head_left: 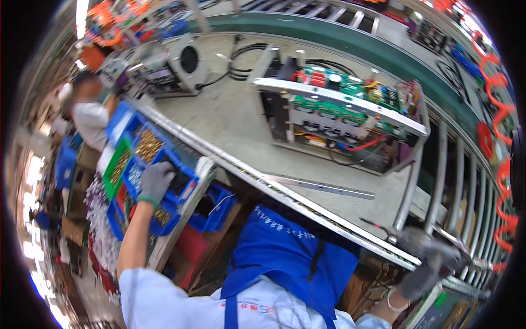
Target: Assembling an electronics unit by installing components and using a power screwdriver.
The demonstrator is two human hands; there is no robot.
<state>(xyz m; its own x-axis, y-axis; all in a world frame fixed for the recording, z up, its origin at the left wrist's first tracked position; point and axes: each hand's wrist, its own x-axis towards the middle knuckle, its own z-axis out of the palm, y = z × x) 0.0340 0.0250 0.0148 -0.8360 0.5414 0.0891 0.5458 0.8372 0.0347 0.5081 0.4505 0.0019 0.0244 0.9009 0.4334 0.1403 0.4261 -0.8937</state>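
My left hand point(157, 181), in a grey glove, reaches into the blue parts bins point(186, 179) at the left. Its fingers are bent together over a compartment of dark small parts; what is in them is too small to make out. At the lower right, my right hand point(430, 270), gloved too, is closed round a power screwdriver point(413, 241), blurred, with its thin bit pointing left over the bench edge. On the bench point(230, 120) ahead stands an open metal-framed machine point(339, 104) with green circuit boards, wires and a red cable. A flat metal strip point(323, 186) lies before it.
Brass-coloured fasteners point(149, 145) fill some bins; a green bin point(118, 167) stands beside them. A second unit point(175, 68) with a black cable sits far left. Metal rollers point(438, 170) and a red coiled hose point(501, 181) are at the right. Another person point(90, 112) is at the left.
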